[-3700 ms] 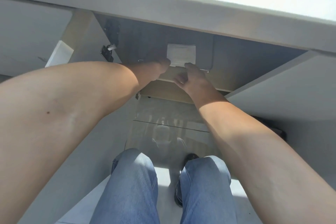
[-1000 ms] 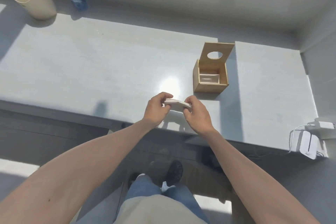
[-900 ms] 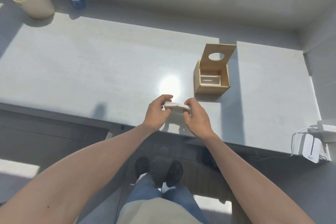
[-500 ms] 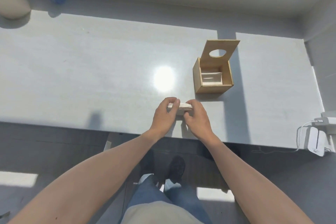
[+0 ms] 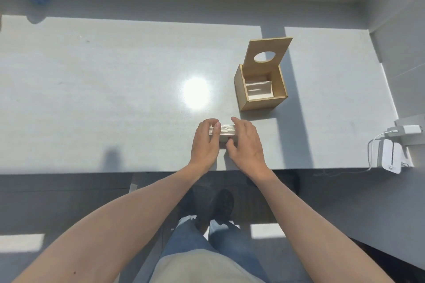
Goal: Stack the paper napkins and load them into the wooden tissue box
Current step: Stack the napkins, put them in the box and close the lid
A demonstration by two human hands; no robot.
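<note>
In the head view, the left hand [image 5: 205, 142] and right hand [image 5: 246, 145] clasp a stack of paper napkins [image 5: 226, 129] from either side, near the front edge of the pale surface [image 5: 103, 89]. The wooden tissue box [image 5: 261, 89] stands just beyond, its holed lid [image 5: 266, 53] raised, some napkins inside. A white charger [image 5: 391, 156] sits far right.

Bare forearms, no sleeves; blue jeans [image 5: 232, 243]; beige top [image 5: 200, 266]; dark shoes [image 5: 222, 204].
</note>
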